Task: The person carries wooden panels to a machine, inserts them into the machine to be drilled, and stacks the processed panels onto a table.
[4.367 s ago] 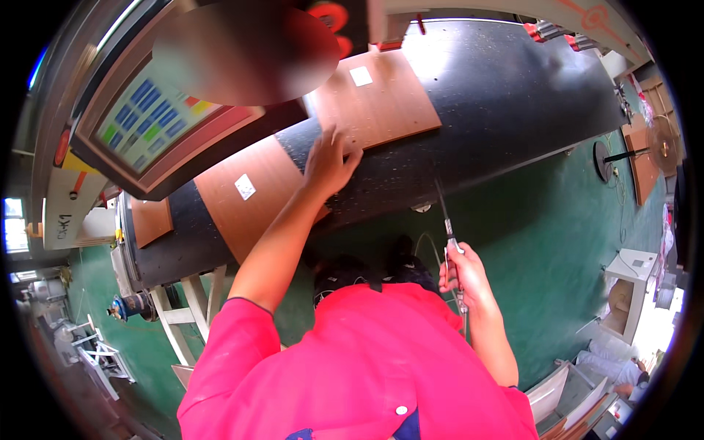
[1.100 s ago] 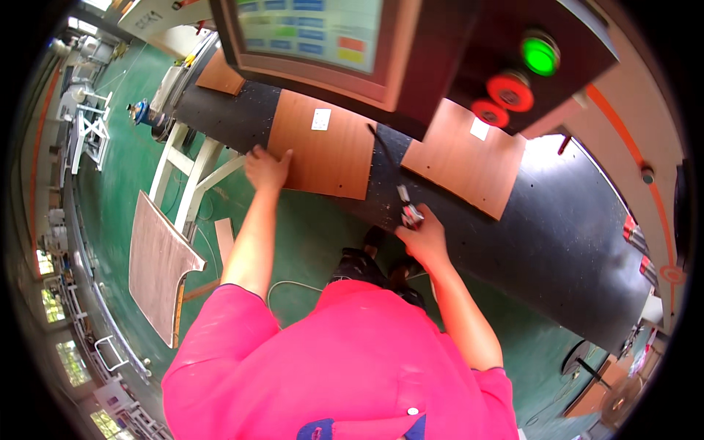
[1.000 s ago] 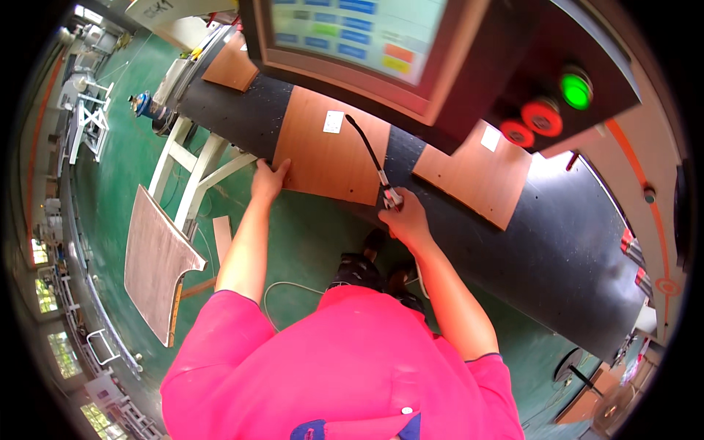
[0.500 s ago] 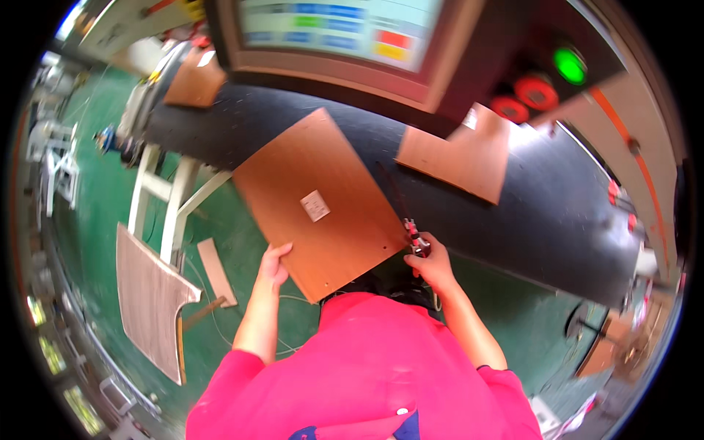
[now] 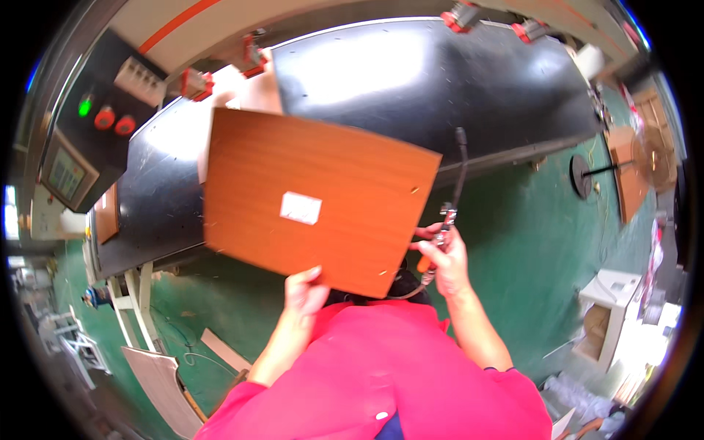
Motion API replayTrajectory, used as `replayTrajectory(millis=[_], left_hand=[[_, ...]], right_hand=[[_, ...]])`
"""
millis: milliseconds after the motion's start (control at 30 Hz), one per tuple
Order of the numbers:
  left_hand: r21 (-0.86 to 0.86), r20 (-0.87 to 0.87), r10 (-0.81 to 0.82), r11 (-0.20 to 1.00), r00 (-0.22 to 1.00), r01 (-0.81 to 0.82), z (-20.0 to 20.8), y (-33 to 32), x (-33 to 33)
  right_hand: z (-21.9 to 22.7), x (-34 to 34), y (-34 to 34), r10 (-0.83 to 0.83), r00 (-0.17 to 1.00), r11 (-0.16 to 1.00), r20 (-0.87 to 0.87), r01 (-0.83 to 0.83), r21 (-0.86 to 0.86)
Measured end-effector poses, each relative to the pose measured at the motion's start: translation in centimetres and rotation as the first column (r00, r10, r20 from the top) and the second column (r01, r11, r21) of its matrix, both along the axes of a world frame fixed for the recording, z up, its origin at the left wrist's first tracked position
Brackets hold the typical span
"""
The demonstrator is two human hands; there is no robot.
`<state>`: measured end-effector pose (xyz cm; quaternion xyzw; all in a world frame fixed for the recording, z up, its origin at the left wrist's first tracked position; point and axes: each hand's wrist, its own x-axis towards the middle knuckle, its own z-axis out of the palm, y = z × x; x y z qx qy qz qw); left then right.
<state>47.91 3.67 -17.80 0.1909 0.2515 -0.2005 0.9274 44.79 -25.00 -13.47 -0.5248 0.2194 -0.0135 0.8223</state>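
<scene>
An orange-brown wooden board [image 5: 330,165] is held up flat in front of me, with a white label [image 5: 301,208] near its middle and small holes or fittings by its right edge. My left hand [image 5: 303,295] grips the near edge, thumb on top. In my right hand [image 5: 452,262] is an air blow gun [image 5: 446,220] with a long dark bent nozzle pointing away and a hose below. The fingers of that hand are close to the board's right edge; whether they touch it, I cannot tell.
Beyond the board runs a black conveyor table [image 5: 506,95] with another panel [image 5: 260,92] on it. A control box [image 5: 95,125] stands at the left. Wooden offcuts [image 5: 165,389] lie lower left. At the right are a stand fan [image 5: 581,176] and a white cabinet [image 5: 610,293].
My view has swung to the right, so the control box now sits at the left. The board has turned in my left hand. The blow gun stays in my right hand.
</scene>
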Motion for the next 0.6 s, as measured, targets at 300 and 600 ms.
replayTrajectory(millis=[300, 600], left_hand=[[-0.175, -0.063, -0.346, 0.927, 0.936, 0.331, 1.5, -24.4, 2.7], [-0.151, -0.183, -0.374, 0.925, 0.909, 0.35, 0.2, -25.5, 3.4]], right_hand=[[1.3, -8.0, -14.3, -0.389, 0.921, 0.918, -0.03, 0.385, -0.097], [6.1, -10.8, -23.0, -0.453, 0.798, 0.822, -0.398, 0.201, -0.533]])
